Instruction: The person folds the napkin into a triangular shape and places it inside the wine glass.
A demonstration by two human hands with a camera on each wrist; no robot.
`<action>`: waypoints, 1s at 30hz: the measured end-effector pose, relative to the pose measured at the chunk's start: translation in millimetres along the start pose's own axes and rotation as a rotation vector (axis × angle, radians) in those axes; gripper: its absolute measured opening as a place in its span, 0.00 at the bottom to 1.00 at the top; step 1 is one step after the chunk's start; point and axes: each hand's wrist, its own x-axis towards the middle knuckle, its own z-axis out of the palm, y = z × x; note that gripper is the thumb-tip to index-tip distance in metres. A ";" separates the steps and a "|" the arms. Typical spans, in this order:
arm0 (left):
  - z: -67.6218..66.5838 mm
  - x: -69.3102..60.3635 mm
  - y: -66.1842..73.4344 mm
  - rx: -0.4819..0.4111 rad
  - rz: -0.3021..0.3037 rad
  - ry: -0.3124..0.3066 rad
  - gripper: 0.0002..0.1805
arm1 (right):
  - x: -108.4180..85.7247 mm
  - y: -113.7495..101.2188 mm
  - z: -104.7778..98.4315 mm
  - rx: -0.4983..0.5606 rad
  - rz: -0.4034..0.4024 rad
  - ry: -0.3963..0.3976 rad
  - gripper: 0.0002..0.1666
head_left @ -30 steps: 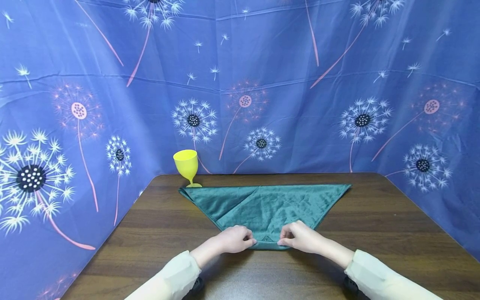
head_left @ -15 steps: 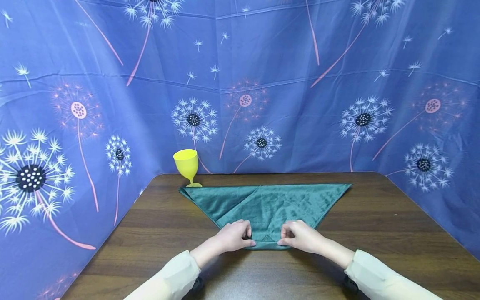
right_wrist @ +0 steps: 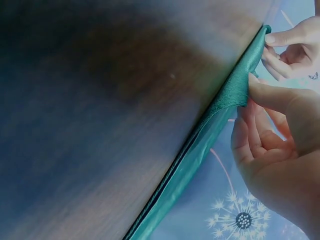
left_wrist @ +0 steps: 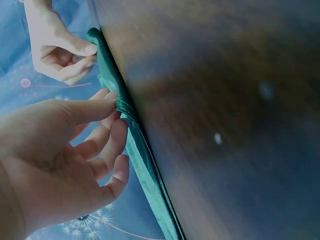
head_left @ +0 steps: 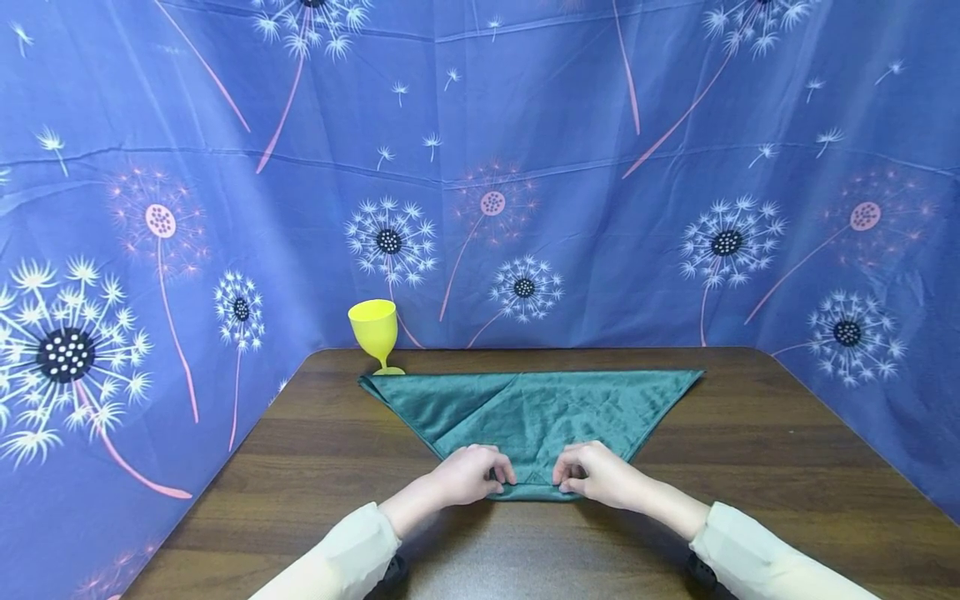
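A dark green satiny cloth (head_left: 525, 417) lies on the table, its long straight edge at the far side and its sides narrowing toward me. The near end is turned up into a narrow folded band. My left hand (head_left: 468, 475) pinches the left part of this band between thumb and fingers. On the right part, my right hand (head_left: 600, 475) does the same, with a short gap between the two hands. In the left wrist view the thumb (left_wrist: 95, 109) sits on the fold; the right wrist view shows the other thumb (right_wrist: 267, 95) against the cloth there.
A yellow plastic goblet (head_left: 373, 333) stands upright at the back left, just behind the cloth's left corner. Brown wood-grain tabletop (head_left: 750, 467) surrounds the cloth. Blue dandelion-print curtain (head_left: 600, 208) hangs behind and along both sides of the table.
The left fingers, raised off the thumb half a second ago, have come down onto the fold. The right fingers have also lowered slightly. Cloth and goblet look unchanged.
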 end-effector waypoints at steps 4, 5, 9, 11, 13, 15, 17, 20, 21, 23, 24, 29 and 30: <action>0.1 0.1 -4.5 -0.069 0.013 -0.009 0.08 | -1.0 0.2 -0.5 0.015 -0.015 -0.006 0.05; 0.0 0.3 -5.4 -0.085 0.016 -0.014 0.08 | -1.4 0.4 -0.9 0.019 -0.018 -0.009 0.05; -1.0 0.2 -7.7 -0.119 0.035 -0.031 0.06 | -3.0 1.1 -3.4 0.025 -0.030 -0.025 0.05; -2.0 -0.4 -8.0 -0.130 0.047 -0.039 0.06 | -3.7 1.9 -4.7 0.031 -0.040 -0.038 0.04; -2.3 -1.1 -8.3 -0.140 0.051 -0.046 0.07 | -4.6 1.9 -5.9 0.039 -0.056 -0.050 0.03; -2.5 -1.8 -8.4 -0.145 0.046 -0.050 0.09 | -5.4 2.4 -6.6 0.053 -0.066 -0.066 0.04; -2.2 -2.4 -8.3 -0.148 0.034 -0.054 0.11 | -6.1 2.8 -7.3 0.063 -0.067 -0.083 0.07; -2.2 -3.1 -7.7 -0.138 0.026 -0.057 0.13 | -6.3 3.5 -8.0 0.062 -0.047 -0.106 0.13; -2.6 -3.2 -7.4 -0.138 0.023 -0.058 0.13 | -6.2 3.7 -8.2 0.060 -0.038 -0.112 0.16; -3.2 -3.4 -6.7 -0.134 0.016 -0.061 0.13 | -6.1 4.1 -8.6 0.051 -0.027 -0.121 0.22; -3.4 -3.4 -6.4 -0.133 0.013 -0.062 0.13 | -6.2 4.4 -8.8 0.049 -0.025 -0.123 0.24; -3.5 -3.6 -6.1 -0.106 0.029 -0.052 0.11 | -6.3 5.7 -7.8 0.024 -0.056 -0.108 0.24; -3.5 -3.7 -6.1 -0.100 0.038 -0.047 0.11 | -6.4 5.8 -7.5 0.021 -0.057 -0.106 0.23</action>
